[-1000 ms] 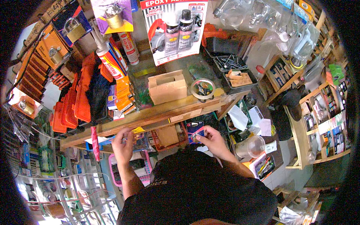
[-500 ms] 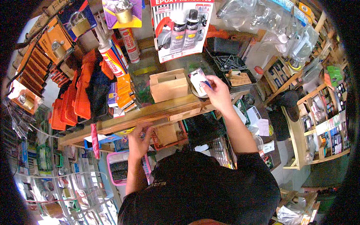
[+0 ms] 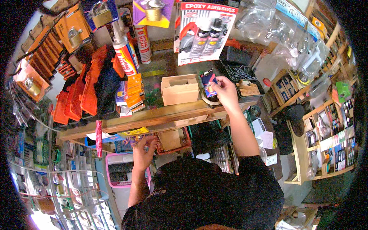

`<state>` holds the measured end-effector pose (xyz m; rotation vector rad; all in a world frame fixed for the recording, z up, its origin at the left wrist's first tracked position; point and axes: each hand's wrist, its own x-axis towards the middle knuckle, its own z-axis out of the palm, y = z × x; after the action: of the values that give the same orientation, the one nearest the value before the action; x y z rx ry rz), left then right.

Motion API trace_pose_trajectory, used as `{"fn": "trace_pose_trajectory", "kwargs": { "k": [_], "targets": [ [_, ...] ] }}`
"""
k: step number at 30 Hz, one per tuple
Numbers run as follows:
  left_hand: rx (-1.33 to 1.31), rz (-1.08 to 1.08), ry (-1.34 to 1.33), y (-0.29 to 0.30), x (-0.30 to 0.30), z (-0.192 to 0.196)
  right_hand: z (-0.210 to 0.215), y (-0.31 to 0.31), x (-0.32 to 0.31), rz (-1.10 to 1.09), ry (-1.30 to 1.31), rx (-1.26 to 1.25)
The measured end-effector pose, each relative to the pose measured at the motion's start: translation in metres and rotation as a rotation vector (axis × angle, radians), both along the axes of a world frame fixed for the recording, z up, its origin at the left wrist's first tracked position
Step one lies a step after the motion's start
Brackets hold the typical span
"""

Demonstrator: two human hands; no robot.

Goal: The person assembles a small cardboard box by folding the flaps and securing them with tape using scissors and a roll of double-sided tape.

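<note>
My right hand (image 3: 226,92) is closed on a small blue card pack (image 3: 209,82) with red and orange marks, tilted above the worktop's front edge beside a round ring-shaped thing (image 3: 211,100). Left of it, an open cardboard box (image 3: 179,92) stands on the worktop; its inside is mostly hidden. My left hand (image 3: 145,149) is lower, below the wooden front beam (image 3: 134,119), with curled fingers pinching a yellow-and-purple card pack (image 3: 134,132). The fingers partly cover that pack.
Orange cases (image 3: 90,92) and sealant tubes (image 3: 125,55) crowd the left. An epoxy adhesive card (image 3: 207,36) and carded padlocks (image 3: 101,16) hang in front. Black trays (image 3: 240,72) of screws lie to the right. Below the beam stands a pink-rimmed basket (image 3: 108,170).
The pack in my right hand has turned from its white side to its blue side. My left fingers have closed in, and more of the yellow-and-purple pack shows. The view has shifted slightly.
</note>
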<state>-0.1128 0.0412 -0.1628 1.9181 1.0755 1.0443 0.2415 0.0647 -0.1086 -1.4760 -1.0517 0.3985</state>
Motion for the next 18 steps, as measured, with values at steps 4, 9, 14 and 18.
{"fn": "trace_pose_trajectory", "kwargs": {
  "k": [4,9,14,18],
  "targets": [
    [0.008,-0.016,0.040,-0.002,0.006,0.002,0.015,-0.023,-0.014,0.099,0.242,0.065],
    [0.094,-0.008,-0.028,0.021,0.033,0.017,0.018,-0.041,-0.020,0.276,0.373,-0.019],
    [0.421,-0.009,-0.096,0.073,0.071,0.047,0.020,-0.043,-0.021,0.259,0.361,0.032],
    [0.598,-0.062,0.036,0.107,0.097,0.069,0.025,-0.046,-0.022,0.259,0.339,0.047]
  ]
}}
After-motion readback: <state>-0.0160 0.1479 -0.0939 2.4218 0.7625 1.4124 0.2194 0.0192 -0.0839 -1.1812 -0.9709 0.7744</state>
